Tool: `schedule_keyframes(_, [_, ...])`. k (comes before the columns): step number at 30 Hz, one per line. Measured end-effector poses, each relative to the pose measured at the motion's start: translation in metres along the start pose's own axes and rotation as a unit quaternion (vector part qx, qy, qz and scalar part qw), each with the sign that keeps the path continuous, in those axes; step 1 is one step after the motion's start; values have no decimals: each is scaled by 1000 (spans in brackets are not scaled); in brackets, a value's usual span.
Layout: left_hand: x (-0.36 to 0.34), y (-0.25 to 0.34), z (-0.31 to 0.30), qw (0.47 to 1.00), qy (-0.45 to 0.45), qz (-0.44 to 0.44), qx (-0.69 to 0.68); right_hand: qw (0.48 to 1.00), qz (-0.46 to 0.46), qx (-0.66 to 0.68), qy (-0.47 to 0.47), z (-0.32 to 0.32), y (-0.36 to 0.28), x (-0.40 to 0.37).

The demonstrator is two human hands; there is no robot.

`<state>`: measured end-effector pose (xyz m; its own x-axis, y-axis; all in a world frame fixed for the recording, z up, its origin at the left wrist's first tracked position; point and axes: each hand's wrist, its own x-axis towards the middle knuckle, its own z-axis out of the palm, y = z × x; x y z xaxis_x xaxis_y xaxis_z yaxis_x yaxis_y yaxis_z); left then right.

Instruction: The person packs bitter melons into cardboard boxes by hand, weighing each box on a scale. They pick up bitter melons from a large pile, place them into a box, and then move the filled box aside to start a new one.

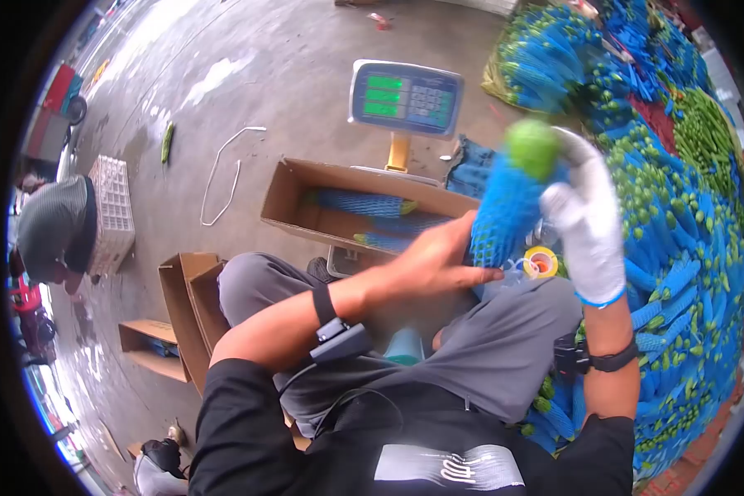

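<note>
A blue mesh sleeve [500,219] with a long green vegetable [531,149] in it stands tilted in front of me, its green top blurred by motion. My left hand [442,252] is bare and closed around the sleeve's lower part. On the other side, my right hand [583,207] wears a white glove and curls against the upper part, near the green end; its fingertips are partly hidden. Close below lies a roll of yellow tape [541,261]. An open cardboard box [306,219] beyond my left hand holds several similar netted vegetables [364,203].
Behind the box rises a digital scale display [407,97] with lit green figures. A big pile of netted vegetables [678,331] fills my right side. At left are more cardboard boxes [192,306], a white crate [112,215], another person [58,227] and a loose green vegetable [167,142].
</note>
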<state>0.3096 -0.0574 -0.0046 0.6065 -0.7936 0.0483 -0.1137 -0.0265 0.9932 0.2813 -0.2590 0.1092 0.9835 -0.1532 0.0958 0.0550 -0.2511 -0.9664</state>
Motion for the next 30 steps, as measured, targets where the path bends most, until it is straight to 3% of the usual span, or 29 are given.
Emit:
schedule_keyframes(1, [-8, -20, 4, 998, 29, 33, -33, 999, -18, -22, -43, 22, 13, 5])
schedule_keyframes(3, [-30, -33, 3, 986, 133, -34, -96, 960, -58, -193, -194, 46, 56, 10])
schedule_keyframes(5, [-39, -36, -7, 975, 189, -50, -100, 969, 109, -58, -214, 87, 77, 9])
schedule_keyframes(6, [-41, -33, -22, 985, 83, -153, -11, 961, 155, -31, -228, 96, 87, 20])
schedule_keyframes(7, [-46, -33, -35, 964, -28, -252, 79, 963, 98, -120, -222, 104, 98, 30])
schedule_keyframes(8, [-59, -64, -30, 939, -43, -148, 309, 943, 78, -196, -257, 114, 102, 41])
schedule_keyframes(9, [-69, -83, -28, 940, -37, -150, 304, 917, 58, -269, -288, 123, 107, 53])
schedule_keyframes(11, [-84, -110, -21, 861, -19, -152, 485, 883, 33, -283, -373, 152, 126, 64])
schedule_keyframes(14, [-95, -130, -11, 840, -17, -111, 531, 816, 77, -316, -478, 209, 154, 71])
schedule_keyframes(17, [-96, -132, -12, 861, -17, -75, 503, 826, 1, -367, -427, 253, 213, 54])
schedule_keyframes(19, [-91, -112, -16, 870, -59, -124, 474, 817, -6, -361, -449, 273, 229, 51])
schedule_keyframes(21, [-90, -108, -15, 843, -109, -156, 503, 813, -8, -355, -462, 286, 244, 47])
schedule_keyframes(23, [-99, -109, -16, 850, -128, -131, 494, 758, 43, -305, -574, 288, 254, 41])
schedule_keyframes(25, [-102, -109, -15, 856, -143, -90, 488, 761, 46, -288, -579, 283, 256, 32])
schedule_keyframes(27, [-102, -107, -13, 854, -104, -132, 492, 778, 79, -262, -566, 274, 237, 34])
schedule_keyframes(30, [-94, -112, -13, 843, -150, -115, 504, 783, 49, -280, -553, 256, 219, 36])
